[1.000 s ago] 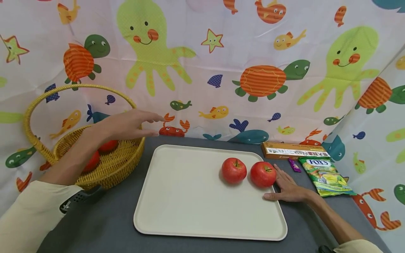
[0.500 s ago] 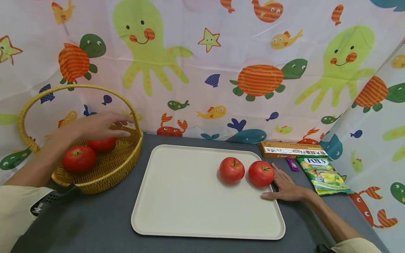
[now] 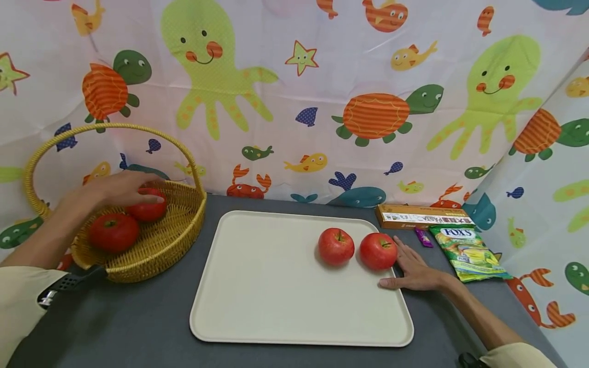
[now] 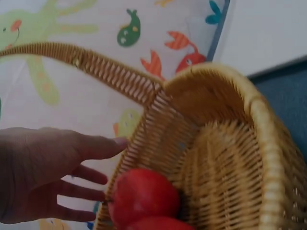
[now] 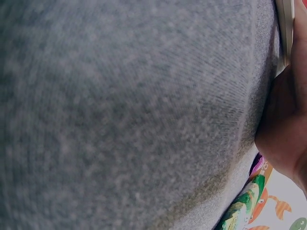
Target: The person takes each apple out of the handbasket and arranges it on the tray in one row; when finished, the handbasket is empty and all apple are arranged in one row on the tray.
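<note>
My left hand [image 3: 121,190] reaches into the yellow wicker basket [image 3: 184,232], over the farther of two red apples. Its fingers are spread in the left wrist view, with fingertips right at that apple [image 4: 144,194]. The nearer apple [image 3: 113,233] lies in front of it in the basket. My right hand [image 3: 416,271] rests at the right rim of the cream tray [image 3: 285,306], fingers extended and thumb over the rim. Its fingertips are beside a red apple [image 3: 378,251] on the tray, and another apple [image 3: 336,247] sits just left of that one.
The basket's tall handle [image 3: 115,125] arches above my left wrist. At the back right lie a long brown box [image 3: 423,217], a small purple packet [image 3: 423,237] and a green Fox's bag [image 3: 469,254]. A patterned cloth [image 3: 285,102] hangs behind the grey table [image 3: 138,317].
My left hand has moved left and down into the basket, from beyond its right side to the farther apple. The right hand stays at the tray's rim.
</note>
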A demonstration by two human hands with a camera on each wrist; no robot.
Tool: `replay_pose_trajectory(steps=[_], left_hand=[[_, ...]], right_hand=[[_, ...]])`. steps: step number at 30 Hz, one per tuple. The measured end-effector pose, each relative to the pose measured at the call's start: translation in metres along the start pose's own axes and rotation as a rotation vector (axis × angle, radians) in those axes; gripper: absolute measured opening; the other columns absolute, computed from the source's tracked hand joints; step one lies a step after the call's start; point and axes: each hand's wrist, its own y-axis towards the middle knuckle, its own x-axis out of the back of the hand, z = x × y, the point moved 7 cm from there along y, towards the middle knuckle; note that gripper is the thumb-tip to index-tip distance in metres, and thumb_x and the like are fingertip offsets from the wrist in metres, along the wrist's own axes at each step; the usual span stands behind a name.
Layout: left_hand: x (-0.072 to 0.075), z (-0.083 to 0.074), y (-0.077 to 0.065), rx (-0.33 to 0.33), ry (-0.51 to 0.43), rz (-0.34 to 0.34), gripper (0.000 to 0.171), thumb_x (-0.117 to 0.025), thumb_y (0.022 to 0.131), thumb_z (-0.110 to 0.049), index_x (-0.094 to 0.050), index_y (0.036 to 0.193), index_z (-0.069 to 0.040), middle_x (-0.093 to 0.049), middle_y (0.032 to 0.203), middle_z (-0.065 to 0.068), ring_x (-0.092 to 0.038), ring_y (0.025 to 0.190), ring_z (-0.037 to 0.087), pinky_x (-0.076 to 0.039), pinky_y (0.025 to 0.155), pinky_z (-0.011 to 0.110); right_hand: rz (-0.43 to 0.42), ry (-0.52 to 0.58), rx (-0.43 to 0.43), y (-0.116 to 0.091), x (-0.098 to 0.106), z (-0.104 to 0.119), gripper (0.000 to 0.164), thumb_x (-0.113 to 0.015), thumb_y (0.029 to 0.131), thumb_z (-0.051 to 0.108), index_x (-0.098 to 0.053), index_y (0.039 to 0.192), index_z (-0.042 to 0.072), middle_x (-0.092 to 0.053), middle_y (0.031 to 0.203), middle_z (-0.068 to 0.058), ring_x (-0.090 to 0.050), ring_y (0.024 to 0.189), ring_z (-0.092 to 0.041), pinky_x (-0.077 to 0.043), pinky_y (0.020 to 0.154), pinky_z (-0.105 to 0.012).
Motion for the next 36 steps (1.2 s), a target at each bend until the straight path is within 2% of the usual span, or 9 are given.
replay_pose_trajectory(steps=[5,8,12,14,19,27,32,36], left_hand=[[-0.01,0.027,-0.003,0.077,0.017,0.0,0.063,-0.066,0.102,-0.036,-0.052,0.144,0.009,-0.059,0.138,0.038,-0.057,0.125,0.057,-0.047,0.102,0.072],[-0.018,0.042,-0.005,0.146,-0.002,0.03,0.074,-0.063,0.103,-0.045,-0.045,0.147,0.013,-0.054,0.139,0.042,-0.054,0.125,0.061,-0.046,0.1,0.075],[-0.026,0.054,-0.006,0.206,-0.041,0.05,0.089,-0.061,0.1,-0.057,-0.038,0.15,0.014,-0.049,0.142,0.045,-0.053,0.123,0.063,-0.047,0.096,0.076],[-0.028,0.056,-0.005,0.214,-0.054,0.044,0.093,-0.061,0.098,-0.059,-0.037,0.151,0.013,-0.049,0.141,0.045,-0.055,0.12,0.061,-0.049,0.094,0.076],[-0.031,0.057,0.001,0.223,-0.07,0.019,0.097,-0.066,0.094,-0.061,-0.036,0.151,0.012,-0.053,0.137,0.042,-0.059,0.114,0.056,-0.052,0.09,0.072],[-0.024,0.053,0.002,0.238,-0.097,-0.07,0.095,-0.075,0.088,-0.058,-0.047,0.145,0.011,-0.059,0.132,0.039,-0.063,0.106,0.048,-0.056,0.084,0.065],[-0.007,0.036,-0.006,0.2,-0.125,-0.145,0.085,-0.077,0.088,-0.055,-0.053,0.142,0.006,-0.067,0.123,0.032,-0.065,0.097,0.038,-0.058,0.08,0.058],[0.007,0.013,-0.016,0.185,-0.175,-0.161,0.082,-0.074,0.09,-0.055,-0.052,0.146,0.0,-0.065,0.127,0.033,-0.064,0.105,0.043,-0.058,0.08,0.058]], right_hand=[[0.009,0.005,0.012,0.001,-0.001,0.0,0.11,-0.075,0.088,0.054,-0.015,0.167,0.005,0.003,0.171,-0.034,0.007,0.155,-0.059,0.004,0.115,-0.085],[0.017,0.004,0.002,0.002,-0.002,-0.001,0.11,-0.075,0.088,0.053,-0.015,0.166,0.005,0.003,0.172,-0.032,0.008,0.156,-0.058,0.004,0.116,-0.084],[0.015,0.001,-0.012,0.003,-0.002,-0.002,0.111,-0.075,0.088,0.055,-0.015,0.166,0.004,0.002,0.173,-0.03,0.007,0.157,-0.056,0.003,0.118,-0.083],[0.006,0.0,-0.015,0.003,0.0,-0.003,0.112,-0.075,0.087,0.056,-0.015,0.166,0.004,0.002,0.173,-0.03,0.006,0.157,-0.057,0.003,0.118,-0.083],[-0.004,-0.014,-0.016,0.003,0.001,-0.006,0.11,-0.075,0.088,0.053,-0.016,0.166,0.002,0.001,0.173,-0.03,0.007,0.158,-0.056,0.002,0.119,-0.082],[0.001,-0.006,-0.013,0.004,-0.003,-0.009,0.107,-0.075,0.09,0.049,-0.016,0.165,0.001,0.001,0.173,-0.03,0.007,0.159,-0.055,0.003,0.119,-0.081],[0.014,0.003,-0.009,0.002,-0.004,-0.005,0.11,-0.074,0.089,0.052,-0.014,0.166,0.003,0.004,0.173,-0.031,0.009,0.158,-0.056,0.004,0.119,-0.082],[0.008,0.004,-0.013,0.002,-0.002,-0.007,0.109,-0.075,0.089,0.05,-0.015,0.166,0.004,0.004,0.173,-0.03,0.008,0.158,-0.056,0.004,0.119,-0.082]])
